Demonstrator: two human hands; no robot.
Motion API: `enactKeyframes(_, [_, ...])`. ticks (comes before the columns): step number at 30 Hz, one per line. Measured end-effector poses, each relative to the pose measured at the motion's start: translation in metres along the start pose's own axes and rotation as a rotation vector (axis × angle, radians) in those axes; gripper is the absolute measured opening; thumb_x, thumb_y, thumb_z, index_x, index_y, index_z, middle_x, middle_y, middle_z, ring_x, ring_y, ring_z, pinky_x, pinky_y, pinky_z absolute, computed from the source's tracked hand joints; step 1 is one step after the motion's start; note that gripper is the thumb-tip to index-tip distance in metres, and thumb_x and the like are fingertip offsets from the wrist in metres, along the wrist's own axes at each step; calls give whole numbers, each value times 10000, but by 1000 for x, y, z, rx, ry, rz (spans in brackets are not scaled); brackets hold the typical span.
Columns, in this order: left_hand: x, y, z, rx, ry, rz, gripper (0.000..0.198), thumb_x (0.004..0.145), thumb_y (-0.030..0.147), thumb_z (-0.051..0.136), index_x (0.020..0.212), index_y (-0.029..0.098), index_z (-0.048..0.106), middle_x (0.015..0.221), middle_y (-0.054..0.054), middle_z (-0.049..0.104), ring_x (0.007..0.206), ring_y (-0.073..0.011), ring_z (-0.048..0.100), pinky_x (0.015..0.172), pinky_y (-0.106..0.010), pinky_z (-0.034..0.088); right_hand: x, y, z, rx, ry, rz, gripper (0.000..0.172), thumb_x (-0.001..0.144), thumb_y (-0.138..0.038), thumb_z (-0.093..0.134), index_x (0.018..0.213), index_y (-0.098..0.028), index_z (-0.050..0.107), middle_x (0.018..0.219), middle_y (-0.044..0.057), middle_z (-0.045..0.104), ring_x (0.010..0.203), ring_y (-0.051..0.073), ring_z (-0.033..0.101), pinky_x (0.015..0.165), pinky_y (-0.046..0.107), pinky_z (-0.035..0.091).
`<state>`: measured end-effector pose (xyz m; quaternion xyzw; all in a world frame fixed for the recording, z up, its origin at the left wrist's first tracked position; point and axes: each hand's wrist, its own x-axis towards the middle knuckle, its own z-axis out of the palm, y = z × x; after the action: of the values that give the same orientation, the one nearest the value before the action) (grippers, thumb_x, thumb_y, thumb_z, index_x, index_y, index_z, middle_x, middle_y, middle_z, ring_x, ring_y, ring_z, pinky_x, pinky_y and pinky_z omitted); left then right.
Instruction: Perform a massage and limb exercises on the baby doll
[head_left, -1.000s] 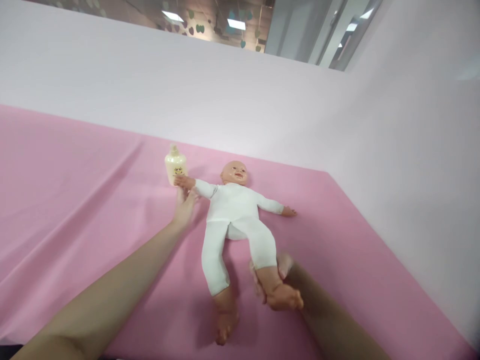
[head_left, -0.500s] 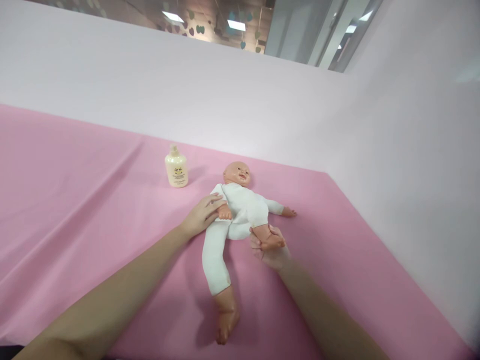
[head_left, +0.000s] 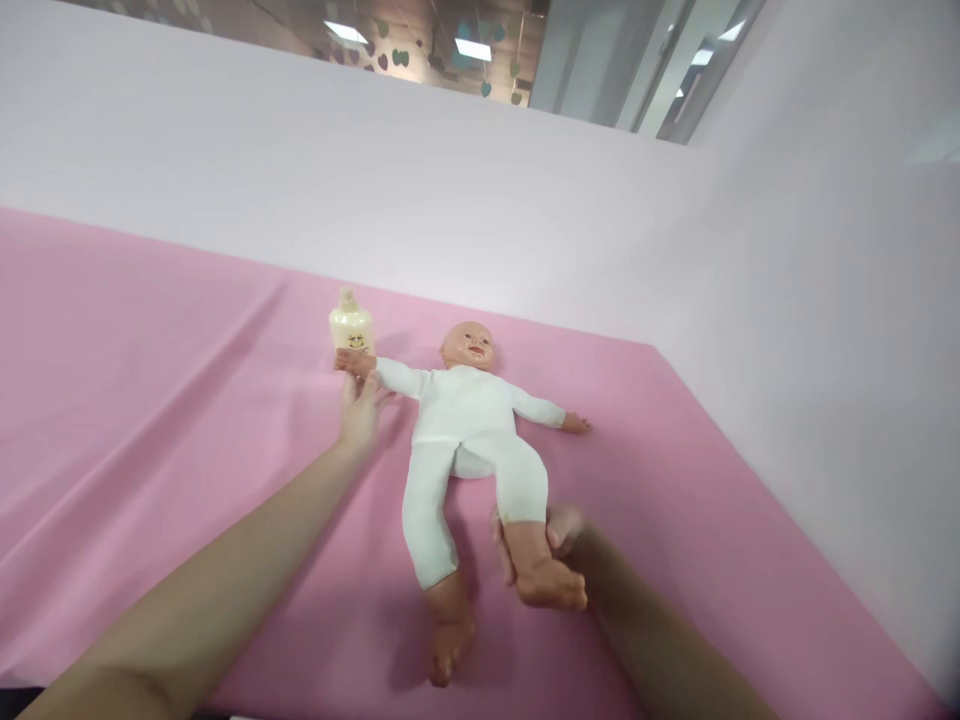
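Observation:
A baby doll (head_left: 472,410) with a white cloth body lies face up, its head toward the far side. My left hand (head_left: 360,412) is closed around the doll's arm (head_left: 399,376) near the wrist, holding it stretched out to the left. My right hand (head_left: 562,528) grips the doll's bent leg (head_left: 528,546) from beneath, around the lower leg; most of its fingers are behind the leg. The other leg (head_left: 450,605) rests straight toward me. Just behind the doll's left-hand fingers stands a cream pump bottle (head_left: 351,326), partly covered by them.
A pink sheet (head_left: 187,400) with a long crease on the left covers the table. White walls (head_left: 360,190) rise along the far and right sides. Beyond the far wall, ceiling lights (head_left: 473,50) and hanging decorations show.
My left hand has swung the doll's arm from its side out toward the bottle. My right hand has drawn the bent leg toward me, straightening it somewhat.

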<state>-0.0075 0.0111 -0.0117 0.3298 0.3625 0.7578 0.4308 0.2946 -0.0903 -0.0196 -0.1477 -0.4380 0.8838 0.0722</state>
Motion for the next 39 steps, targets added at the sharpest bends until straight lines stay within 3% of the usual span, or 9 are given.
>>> enactKeyframes(4, [14, -5, -5, -144, 185, -226, 243, 998, 390, 545, 1230, 317, 553, 1363, -59, 615, 1206, -224, 634, 933, -414, 584, 7, -15, 13, -154, -260, 199, 588, 615, -354, 928, 1079, -105, 668, 1023, 146, 761, 1006, 287, 735, 822, 352, 571])
enactKeyframes(10, [17, -7, -5, -158, 184, -258, 238, 1000, 375, 554, 1232, 324, 558, 1395, -49, 597, 1231, -220, 619, 994, -439, 558, 9, -25, 25, -246, -199, 257, 554, 619, -337, 936, 1071, -128, 692, 1111, 99, 752, 1034, 236, 729, 832, 298, 598])
enactKeyframes(20, [11, -5, -3, -127, 135, -186, 207, 976, 387, 582, 1176, 336, 571, 1356, -35, 616, 1176, -210, 651, 953, -452, 577, 16, -33, 23, -305, -285, 317, 445, 625, -320, 923, 988, -168, 714, 1040, 102, 759, 1131, 271, 697, 914, 316, 561])
enactKeyframes(23, [2, -2, 2, -64, 50, -72, 281, 933, 405, 639, 1202, 343, 584, 1327, -38, 627, 1175, -218, 650, 946, -414, 579, 13, -24, 13, -191, -331, 246, 459, 644, -374, 908, 986, -164, 684, 980, 132, 761, 1039, 290, 729, 880, 357, 570])
enactKeyframes(29, [-23, -1, 7, 299, -279, 180, 342, 853, 319, 714, 1188, 275, 658, 1261, -56, 657, 1239, -243, 593, 1126, -413, 434, 6, 7, -14, 81, -357, -158, 696, 622, -641, 833, 1063, -177, 559, 809, 48, 735, 666, 220, 721, 619, 348, 590])
enactKeyframes(32, [-26, -1, 7, 558, -517, 322, 338, 860, 306, 697, 1196, 267, 682, 1277, -75, 650, 1245, -272, 575, 1167, -473, 371, 6, 8, -13, 116, -258, -348, 678, 684, -723, 734, 1043, -176, 557, 715, 10, 686, 574, 177, 658, 548, 305, 547])
enactKeyframes(34, [-25, -3, 7, 663, -624, 400, 353, 878, 304, 664, 1230, 280, 679, 1281, -83, 644, 1259, -282, 556, 1170, -496, 358, 7, 3, -7, 141, -66, -464, 635, 759, -705, 669, 1049, -147, 579, 695, 8, 652, 545, 147, 600, 531, 284, 514])
enactKeyframes(37, [-21, -7, 8, 731, -686, 445, 340, 895, 297, 619, 1227, 292, 689, 1297, -89, 629, 1288, -290, 524, 1172, -512, 348, 9, -5, 5, 164, 218, -482, 577, 846, -643, 591, 1074, -114, 599, 726, 16, 621, 552, 120, 537, 514, 260, 455])
enactKeyframes(39, [-20, -9, 8, 755, -689, 448, 330, 896, 302, 609, 1215, 303, 697, 1310, -86, 620, 1306, -293, 504, 1177, -521, 339, 10, -8, 10, 155, 310, -463, 561, 860, -635, 571, 1071, -116, 607, 739, 18, 606, 557, 115, 514, 511, 255, 422])
